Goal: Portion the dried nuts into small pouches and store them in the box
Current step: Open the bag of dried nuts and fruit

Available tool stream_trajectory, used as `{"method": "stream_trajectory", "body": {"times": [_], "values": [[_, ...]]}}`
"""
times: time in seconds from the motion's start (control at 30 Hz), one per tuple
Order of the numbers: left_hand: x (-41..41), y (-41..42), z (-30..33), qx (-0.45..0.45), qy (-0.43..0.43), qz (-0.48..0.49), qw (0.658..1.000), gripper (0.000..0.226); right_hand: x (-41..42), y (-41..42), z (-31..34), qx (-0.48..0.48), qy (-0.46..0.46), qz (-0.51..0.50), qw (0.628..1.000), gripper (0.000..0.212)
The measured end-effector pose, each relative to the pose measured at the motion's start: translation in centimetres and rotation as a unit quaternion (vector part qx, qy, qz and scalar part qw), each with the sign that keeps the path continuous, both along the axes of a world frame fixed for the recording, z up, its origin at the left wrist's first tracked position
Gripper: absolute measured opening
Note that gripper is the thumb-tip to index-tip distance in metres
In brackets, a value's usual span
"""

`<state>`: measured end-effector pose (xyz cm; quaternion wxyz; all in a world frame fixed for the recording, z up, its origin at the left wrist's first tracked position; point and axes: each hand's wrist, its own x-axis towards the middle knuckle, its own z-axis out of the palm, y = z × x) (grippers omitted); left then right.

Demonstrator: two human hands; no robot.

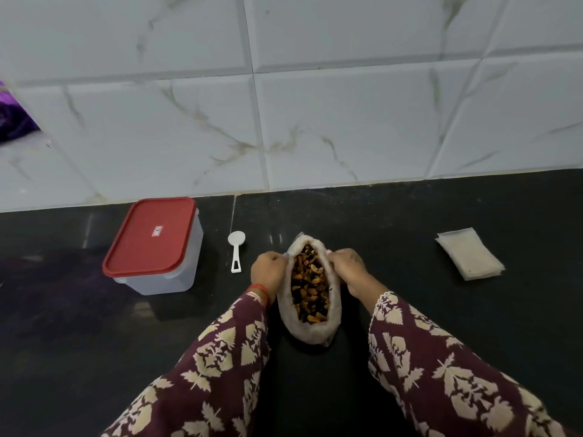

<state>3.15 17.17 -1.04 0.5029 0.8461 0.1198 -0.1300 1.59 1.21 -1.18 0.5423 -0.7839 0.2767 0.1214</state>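
Dark stone counter [441,310], open bag of nuts [310,329] at centre, white scoop [236,252] just left of bag, red-lidded box [154,244] further left, pouch stack [470,257] well right of bag

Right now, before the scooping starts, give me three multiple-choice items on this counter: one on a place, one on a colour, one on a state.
1. Where does the small white plastic scoop lie?
A. Inside the bag
B. Between the lidded box and the bag
C. On the pouch stack

2. What colour is the lid of the clear rectangular plastic box?
A. Red
B. Blue
C. Green

3. What state is the translucent plastic bag of mixed nuts in?
A. Tied shut
B. Tipped over, spilled
C. Held open

Answers: 1 B, the scoop lies on the dark counter between them. 2 A, the lid is red. 3 C, left hand and right hand grip its rim apart, nuts showing.
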Motion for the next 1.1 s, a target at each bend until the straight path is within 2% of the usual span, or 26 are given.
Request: {"method": "stream_trajectory", "body": {"times": [0.03, 0.07, 0.1, 0.13, 0.17, 0.2, 0.27, 0.3, 0.37, 0.47, 0.57, 0.63, 0.7, 0.77, 0.83, 0.93, 1.0, 1.03, 1.1], "values": [[0.5, 0.2, 0.1, -0.095, 0.061, 0.025, 0.993, 0.020, 0.0, -0.1, 0.3, 0.111, 0.024, -0.046, 0.993, 0.029], [0.7, 0.4, 0.3, -0.201, 0.128, 0.059, 0.969, 0.018, 0.0, -0.3, 0.6, 0.181, 0.040, -0.078, 0.979, 0.027], [0.8, 0.7, 0.2, -0.259, 0.175, 0.082, 0.946, 0.020, -0.1, -0.5, 0.7, 0.206, 0.050, -0.085, 0.973, 0.027], [0.9, 0.8, -0.2, -0.272, 0.184, 0.079, 0.941, 0.022, 0.0, -0.5, 0.6, 0.188, 0.055, -0.075, 0.978, 0.028], [1.0, 0.8, -0.6, -0.248, 0.171, 0.063, 0.951, 0.020, 0.2, -0.6, 0.3, 0.131, 0.052, -0.048, 0.989, 0.029], [1.1, 0.7, -0.9, -0.177, 0.133, 0.038, 0.974, 0.018, 0.4, -0.6, 0.0, 0.047, 0.040, -0.010, 0.998, 0.035], [1.2, 0.5, -1.3, -0.034, 0.016, 0.027, 0.999, 0.020, 0.8, -1.0, 0.0, -0.150, -0.004, 0.067, 0.986, 0.047], [1.2, 0.4, -1.1, 0.003, -0.031, 0.034, 0.999, 0.026, 1.0, -1.3, -0.1, -0.212, -0.039, 0.092, 0.972, 0.048], [1.8, 0.0, -1.1, 0.038, -0.105, 0.008, 0.994, 0.038, 1.7, -1.3, -0.2, -0.247, -0.109, 0.130, 0.954, 0.046], [2.5, -1.1, -0.6, 0.101, -0.122, -0.096, 0.983, 0.034, 3.0, -0.6, -0.2, -0.226, -0.130, 0.191, 0.946, 0.040], [3.9, -1.4, -0.3, 0.101, -0.117, -0.067, 0.986, 0.029, 4.6, -0.2, 0.0, -0.168, -0.095, 0.175, 0.965, 0.040], [5.3, -1.3, -0.3, 0.033, -0.050, -0.024, 0.998, 0.025, 5.6, -0.3, 0.2, -0.048, -0.048, 0.097, 0.993, 0.035], [6.6, -1.3, -0.5, -0.098, 0.037, 0.029, 0.994, 0.021, 5.9, -0.5, 0.0, 0.096, 0.009, 0.021, 0.995, 0.028], [6.9, -1.2, -1.2, -0.140, 0.094, 0.045, 0.985, 0.020, 5.7, -0.2, -0.3, 0.145, 0.038, -0.012, 0.989, 0.031], [6.8, -1.3, -2.1, -0.078, 0.089, 0.031, 0.992, 0.021, 5.5, 0.2, -0.8, 0.083, 0.028, -0.008, 0.996, 0.035], [5.6, -1.0, -1.9, 0.040, -0.002, 0.016, 0.999, 0.030, 4.9, -0.1, -0.8, -0.080, -0.012, 0.032, 0.996, 0.041], [4.2, -0.3, -1.3, 0.072, -0.032, 0.015, 0.997, 0.039, 3.8, -0.9, -0.3, -0.135, -0.024, 0.054, 0.989, 0.046], [3.4, 0.1, -1.0, 0.060, -0.026, 0.009, 0.998, 0.044, 3.0, -1.3, 0.0, -0.131, -0.024, 0.060, 0.989, 0.050], [1.5, 1.0, -0.1, -0.029, 0.044, -0.011, 0.999, 0.057, 0.8, -2.1, 0.9, -0.038, 0.008, 0.043, 0.998, 0.054]]}}
